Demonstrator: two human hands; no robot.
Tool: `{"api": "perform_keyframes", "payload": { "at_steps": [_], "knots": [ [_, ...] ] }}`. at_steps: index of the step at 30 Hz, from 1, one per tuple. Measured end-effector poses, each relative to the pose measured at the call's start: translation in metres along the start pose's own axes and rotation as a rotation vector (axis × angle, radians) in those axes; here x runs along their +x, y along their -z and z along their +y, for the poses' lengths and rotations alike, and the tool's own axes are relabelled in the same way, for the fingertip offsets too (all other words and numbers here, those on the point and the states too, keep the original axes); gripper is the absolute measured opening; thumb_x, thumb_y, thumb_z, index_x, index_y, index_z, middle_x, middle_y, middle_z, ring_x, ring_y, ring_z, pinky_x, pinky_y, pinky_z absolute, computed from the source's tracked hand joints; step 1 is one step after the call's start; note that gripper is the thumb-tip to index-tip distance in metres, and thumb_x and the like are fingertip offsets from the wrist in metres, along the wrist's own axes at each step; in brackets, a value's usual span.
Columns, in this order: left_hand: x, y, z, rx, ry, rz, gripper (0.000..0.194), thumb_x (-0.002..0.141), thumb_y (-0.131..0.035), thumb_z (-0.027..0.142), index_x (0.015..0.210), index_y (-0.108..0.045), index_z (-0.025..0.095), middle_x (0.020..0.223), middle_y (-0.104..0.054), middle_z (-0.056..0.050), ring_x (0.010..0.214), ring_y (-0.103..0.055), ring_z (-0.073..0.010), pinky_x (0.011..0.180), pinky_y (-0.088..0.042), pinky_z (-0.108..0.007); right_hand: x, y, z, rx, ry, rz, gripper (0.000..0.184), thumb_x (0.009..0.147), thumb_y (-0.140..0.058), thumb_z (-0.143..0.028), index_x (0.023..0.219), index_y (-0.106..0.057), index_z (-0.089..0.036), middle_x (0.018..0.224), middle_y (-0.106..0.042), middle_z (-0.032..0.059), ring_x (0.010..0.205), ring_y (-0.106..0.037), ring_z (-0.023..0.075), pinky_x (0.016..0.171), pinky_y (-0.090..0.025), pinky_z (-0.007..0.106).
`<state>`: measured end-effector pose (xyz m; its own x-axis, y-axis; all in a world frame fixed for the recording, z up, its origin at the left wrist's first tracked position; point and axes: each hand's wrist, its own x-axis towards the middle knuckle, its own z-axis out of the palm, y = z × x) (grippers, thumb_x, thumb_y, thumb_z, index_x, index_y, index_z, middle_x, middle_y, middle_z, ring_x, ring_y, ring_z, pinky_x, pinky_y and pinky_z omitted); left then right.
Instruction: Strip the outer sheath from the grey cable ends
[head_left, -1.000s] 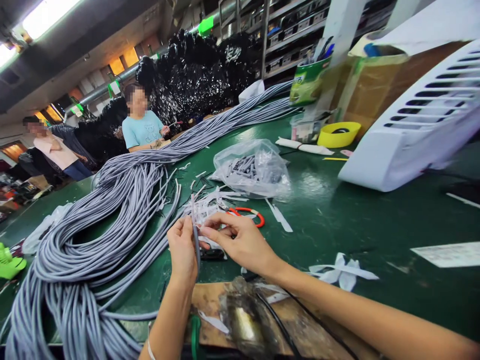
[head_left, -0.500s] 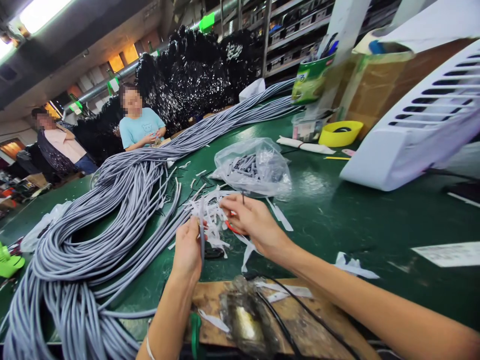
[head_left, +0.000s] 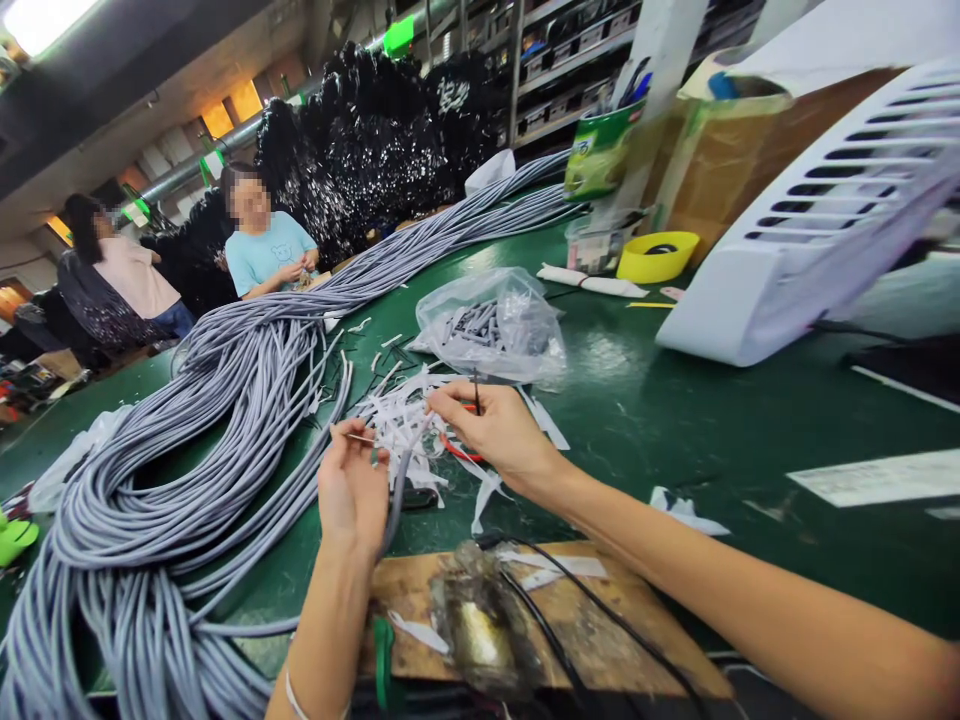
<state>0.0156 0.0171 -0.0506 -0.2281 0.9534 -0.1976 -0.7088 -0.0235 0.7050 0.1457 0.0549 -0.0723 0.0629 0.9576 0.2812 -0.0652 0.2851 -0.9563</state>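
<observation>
My right hand (head_left: 499,430) is closed, its thumb and fingers pinching the end of a grey cable (head_left: 400,480). A thin dark tip (head_left: 476,392) stands up from the same hand; what it belongs to is hidden. Beside the cable is my left hand (head_left: 352,490), its fingers loosely curled and apart, with a thin pale sliver by the fingertips. The cable passes next to the left palm, not gripped by it. Under both hands lies a heap of white strips (head_left: 397,425), with a red curved handle (head_left: 459,450) showing below the right hand.
A thick bundle of grey cables (head_left: 247,400) runs across the green table (head_left: 645,430). Beyond the strips sits a clear bag (head_left: 525,335) of short grey pieces. A wooden board (head_left: 600,640) lies nearest me. A white slotted appliance (head_left: 757,270) stands right. Two people are behind.
My left hand has let go of the grey cable and moved left, its fingers loosening. My right hand now pinches the cable's end. The camera view has shifted slightly.
</observation>
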Motion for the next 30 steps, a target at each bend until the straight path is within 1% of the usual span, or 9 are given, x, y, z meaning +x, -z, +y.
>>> {"api": "perform_keyframes", "payload": {
  "at_steps": [3,6,8,12,18,21,25,28,30],
  "knots": [
    [0.003,0.004,0.005,0.296,-0.025,-0.033,0.018,0.066,-0.068,0.034,0.071,-0.064,0.017,0.078,-0.060,-0.001,0.067,-0.051,-0.0103,0.058,-0.038,-0.020,-0.002,0.001,-0.005,-0.011,0.071,-0.009,0.025,0.067,-0.056,-0.040,0.057,-0.057,-0.017,0.056,-0.053,0.0008,0.056,-0.046,0.0124,0.054,-0.035,0.026],
    [0.002,0.009,0.003,0.691,0.045,-0.189,0.028,0.057,-0.074,0.032,0.079,-0.069,0.015,0.079,-0.063,-0.004,0.069,-0.051,-0.0127,0.057,-0.036,-0.021,-0.004,0.003,-0.009,-0.007,0.133,-0.021,0.026,0.068,-0.057,-0.041,0.057,-0.058,-0.018,0.058,-0.055,0.0015,0.059,-0.049,0.0136,0.058,-0.037,0.027],
    [0.001,0.011,0.001,0.800,0.050,-0.294,0.027,0.056,-0.075,0.031,0.075,-0.071,0.013,0.074,-0.064,-0.005,0.067,-0.051,-0.0133,0.060,-0.036,-0.022,-0.005,0.003,-0.011,0.003,0.141,-0.026,0.027,0.069,-0.058,-0.043,0.057,-0.058,-0.018,0.058,-0.055,0.0015,0.059,-0.050,0.0139,0.058,-0.038,0.027],
    [0.000,0.010,0.000,0.768,0.059,-0.385,0.023,0.058,-0.074,0.034,0.064,-0.072,0.012,0.063,-0.062,-0.004,0.059,-0.047,-0.0104,0.058,-0.034,-0.021,-0.007,0.004,-0.015,0.031,0.125,-0.066,0.029,0.068,-0.059,-0.044,0.057,-0.058,-0.018,0.055,-0.053,0.0007,0.057,-0.048,0.0133,0.052,-0.036,0.026],
    [0.000,0.011,0.001,0.634,0.319,-0.484,0.031,0.057,-0.074,0.041,0.063,-0.072,0.011,0.064,-0.063,-0.008,0.059,-0.050,-0.0120,0.057,-0.036,-0.022,-0.012,0.004,-0.020,0.079,0.057,-0.155,0.035,0.067,-0.059,-0.052,0.056,-0.055,-0.019,0.049,-0.045,-0.0020,0.046,-0.038,0.0097,0.041,-0.024,0.024],
    [0.002,0.012,-0.001,0.576,0.348,-0.457,0.030,0.049,-0.079,0.037,0.061,-0.072,0.010,0.065,-0.063,-0.007,0.057,-0.050,-0.0103,0.057,-0.036,-0.022,-0.013,0.004,-0.020,0.082,0.057,-0.206,0.036,0.066,-0.059,-0.053,0.056,-0.056,-0.019,0.047,-0.043,-0.0027,0.044,-0.036,0.0091,0.040,-0.023,0.024],
    [0.006,0.013,-0.007,0.541,0.155,-0.336,0.025,0.038,-0.083,0.028,0.048,-0.068,0.012,0.057,-0.056,-0.002,0.057,-0.048,-0.0096,0.057,-0.036,-0.023,-0.012,0.003,-0.017,0.029,0.117,-0.176,0.032,0.068,-0.058,-0.048,0.054,-0.056,-0.019,0.050,-0.049,-0.0005,0.050,-0.043,0.0115,0.044,-0.028,0.024],
    [0.007,0.013,-0.011,0.648,-0.132,-0.229,0.017,0.044,-0.080,0.022,0.047,-0.067,0.013,0.056,-0.055,-0.001,0.061,-0.048,-0.0105,0.061,-0.037,-0.023,-0.009,0.002,-0.009,-0.039,0.135,-0.093,0.030,0.069,-0.058,-0.044,0.054,-0.058,-0.018,0.054,-0.054,0.0012,0.052,-0.045,0.0123,0.048,-0.032,0.025],
    [0.007,0.012,-0.014,0.674,-0.239,-0.158,0.014,0.049,-0.078,0.021,0.050,-0.067,0.012,0.057,-0.056,0.000,0.061,-0.049,-0.0103,0.061,-0.037,-0.023,-0.007,0.001,-0.003,-0.074,0.113,-0.032,0.031,0.069,-0.057,-0.045,0.056,-0.060,-0.017,0.056,-0.057,0.0020,0.052,-0.045,0.0122,0.050,-0.033,0.026]
  ]
}}
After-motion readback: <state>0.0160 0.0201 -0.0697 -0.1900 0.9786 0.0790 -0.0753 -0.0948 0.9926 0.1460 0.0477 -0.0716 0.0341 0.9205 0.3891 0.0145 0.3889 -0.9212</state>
